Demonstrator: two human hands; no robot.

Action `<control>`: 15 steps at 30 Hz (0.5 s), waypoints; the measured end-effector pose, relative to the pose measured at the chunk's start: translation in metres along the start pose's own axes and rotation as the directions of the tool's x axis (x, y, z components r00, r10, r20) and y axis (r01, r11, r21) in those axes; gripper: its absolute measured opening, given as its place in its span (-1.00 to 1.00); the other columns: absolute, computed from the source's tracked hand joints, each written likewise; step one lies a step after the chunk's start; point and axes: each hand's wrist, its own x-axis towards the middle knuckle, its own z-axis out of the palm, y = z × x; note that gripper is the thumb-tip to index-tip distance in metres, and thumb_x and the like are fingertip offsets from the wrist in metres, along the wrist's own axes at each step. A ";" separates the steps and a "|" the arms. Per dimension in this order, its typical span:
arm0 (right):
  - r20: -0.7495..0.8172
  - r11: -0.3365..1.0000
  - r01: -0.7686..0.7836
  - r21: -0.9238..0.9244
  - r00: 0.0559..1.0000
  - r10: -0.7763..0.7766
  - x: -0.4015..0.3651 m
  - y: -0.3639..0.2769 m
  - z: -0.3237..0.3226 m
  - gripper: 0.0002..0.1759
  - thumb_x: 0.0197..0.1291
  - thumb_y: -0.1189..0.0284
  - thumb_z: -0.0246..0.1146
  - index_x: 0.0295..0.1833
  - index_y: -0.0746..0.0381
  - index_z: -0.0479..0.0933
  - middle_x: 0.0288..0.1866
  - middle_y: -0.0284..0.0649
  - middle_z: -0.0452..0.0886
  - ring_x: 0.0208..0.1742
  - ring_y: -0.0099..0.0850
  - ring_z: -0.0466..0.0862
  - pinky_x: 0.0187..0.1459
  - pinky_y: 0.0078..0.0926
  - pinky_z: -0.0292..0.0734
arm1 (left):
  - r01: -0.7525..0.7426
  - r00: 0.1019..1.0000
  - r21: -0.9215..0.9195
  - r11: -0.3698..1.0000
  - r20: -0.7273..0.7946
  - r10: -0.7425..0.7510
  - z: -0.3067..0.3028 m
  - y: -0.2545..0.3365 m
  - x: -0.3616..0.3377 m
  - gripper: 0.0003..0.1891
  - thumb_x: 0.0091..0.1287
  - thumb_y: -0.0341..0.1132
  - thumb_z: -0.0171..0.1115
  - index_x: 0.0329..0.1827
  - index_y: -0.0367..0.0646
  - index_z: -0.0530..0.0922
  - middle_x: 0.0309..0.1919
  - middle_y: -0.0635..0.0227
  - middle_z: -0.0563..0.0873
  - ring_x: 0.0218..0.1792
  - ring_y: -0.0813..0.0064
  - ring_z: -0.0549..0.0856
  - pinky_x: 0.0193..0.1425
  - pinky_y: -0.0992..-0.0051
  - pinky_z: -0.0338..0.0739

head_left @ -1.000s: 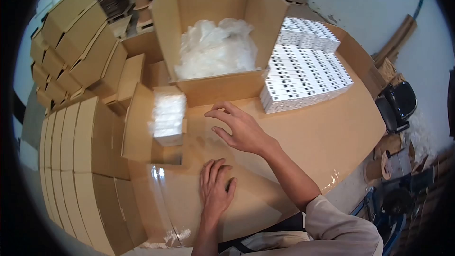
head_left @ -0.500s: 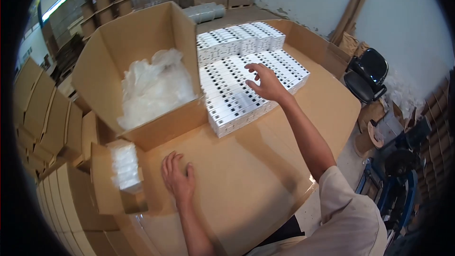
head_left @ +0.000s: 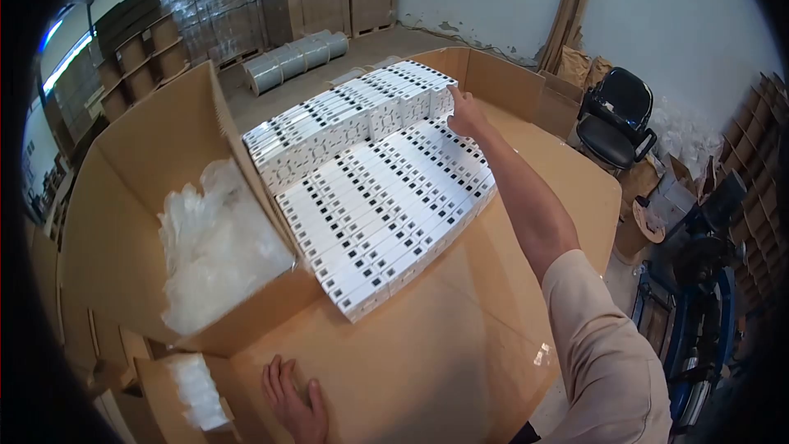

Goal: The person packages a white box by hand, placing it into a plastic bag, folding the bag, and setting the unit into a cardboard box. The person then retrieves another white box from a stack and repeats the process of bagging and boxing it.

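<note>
White blocks [head_left: 382, 205] with black square spots lie packed side by side on the cardboard-covered table. At the back a second layer of the same white blocks [head_left: 329, 127] is stacked on top. My right hand [head_left: 468, 117] reaches out to the right end of that upper layer, index finger extended right at its corner. Its other fingers are partly hidden. At the near left, my left hand [head_left: 294, 401] rests on the cardboard surface [head_left: 386, 362], fingers spread and holding nothing.
To the left stands a large open carton [head_left: 148, 115] with crumpled clear plastic bags [head_left: 218, 238] inside. A small box [head_left: 152, 386] holding white wrapped pieces [head_left: 197, 390] is in front of it. Beyond the table's right edge are a black chair [head_left: 612, 123] and blue-framed equipment [head_left: 719, 345].
My right hand has moved from above the lower layer out to the far right end of the upper layer. My view has shifted, bringing the blocks nearer; my left hand stays on the cardboard.
</note>
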 end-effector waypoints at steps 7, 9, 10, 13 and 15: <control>-0.009 0.998 -0.021 -0.066 1.000 0.020 0.014 0.009 0.005 -0.13 0.12 0.61 0.30 0.57 -0.14 0.29 0.44 0.03 0.33 0.45 0.02 0.47 0.37 -0.06 0.52 | 0.043 0.998 0.012 0.999 0.051 -0.043 -0.006 0.017 0.009 -0.51 0.53 -0.15 0.18 0.43 -0.21 0.47 0.50 -0.02 0.42 0.54 -0.09 0.31 0.60 0.00 0.17; -0.060 0.998 0.001 -0.067 0.998 -0.006 0.016 0.014 0.009 -0.22 0.13 0.65 0.29 0.47 -0.11 0.37 0.45 0.03 0.31 0.43 0.02 0.49 0.34 -0.05 0.54 | 0.038 0.998 0.038 0.999 0.041 -0.040 -0.004 0.018 0.011 -0.51 0.53 -0.16 0.18 0.43 -0.22 0.47 0.49 -0.03 0.43 0.54 -0.10 0.32 0.59 0.01 0.18; -0.100 0.998 0.029 -0.060 0.994 -0.034 0.015 0.019 0.013 -0.27 0.14 0.66 0.28 0.42 -0.08 0.39 0.44 0.04 0.32 0.41 0.03 0.49 0.33 -0.05 0.54 | 0.036 0.998 0.050 0.998 0.042 -0.038 -0.004 0.019 0.011 -0.51 0.53 -0.17 0.18 0.43 -0.22 0.47 0.49 -0.03 0.43 0.53 -0.10 0.32 0.59 0.01 0.19; -0.209 0.991 0.132 -0.029 0.968 -0.135 0.031 0.035 0.016 -0.40 0.16 0.69 0.27 0.30 0.00 0.43 0.38 0.04 0.39 0.35 0.07 0.53 0.31 -0.04 0.54 | 0.030 0.999 0.032 0.999 0.040 -0.032 -0.006 0.022 0.012 -0.52 0.53 -0.20 0.20 0.43 -0.22 0.47 0.49 -0.05 0.43 0.52 -0.11 0.34 0.59 0.02 0.20; -0.255 0.976 0.216 0.033 0.946 -0.201 0.038 0.046 0.020 -0.46 0.18 0.69 0.27 0.25 0.03 0.44 0.32 0.04 0.44 0.30 0.10 0.56 0.29 -0.05 0.54 | 0.072 0.996 0.007 0.997 0.046 -0.072 -0.005 0.026 0.013 -0.52 0.53 -0.20 0.21 0.42 -0.22 0.47 0.48 -0.05 0.44 0.51 -0.12 0.35 0.59 0.01 0.20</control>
